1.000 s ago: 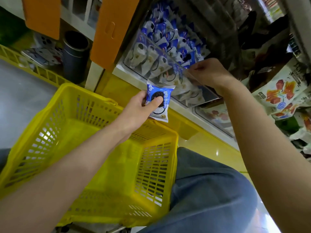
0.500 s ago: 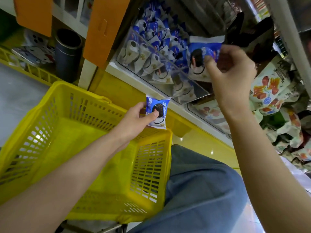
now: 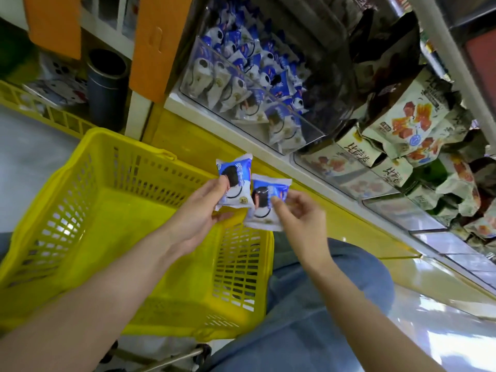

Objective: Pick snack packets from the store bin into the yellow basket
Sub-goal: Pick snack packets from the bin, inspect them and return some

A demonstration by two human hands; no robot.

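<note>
My left hand [image 3: 200,213] pinches a blue-and-white snack packet [image 3: 236,181] above the far right corner of the yellow basket [image 3: 88,200]. Right beside it, my right hand [image 3: 300,218] pinches a second blue-and-white packet [image 3: 264,202] that overlaps the first one's lower right edge. Both packets hang over the basket's rim. The clear store bin [image 3: 249,84] full of the same packets sits on the shelf above and behind my hands. Nothing shows on the basket's visible floor.
To the right of the bin lie beige and orange snack bags [image 3: 410,122] in further clear bins. An orange panel [image 3: 158,41] and a dark cylinder [image 3: 107,87] stand at the left. My jeans-clad knee [image 3: 322,304] is right of the basket.
My right hand has come down from the bin with a packet and now holds it next to the left hand's packet. The left hand stayed roughly in place.
</note>
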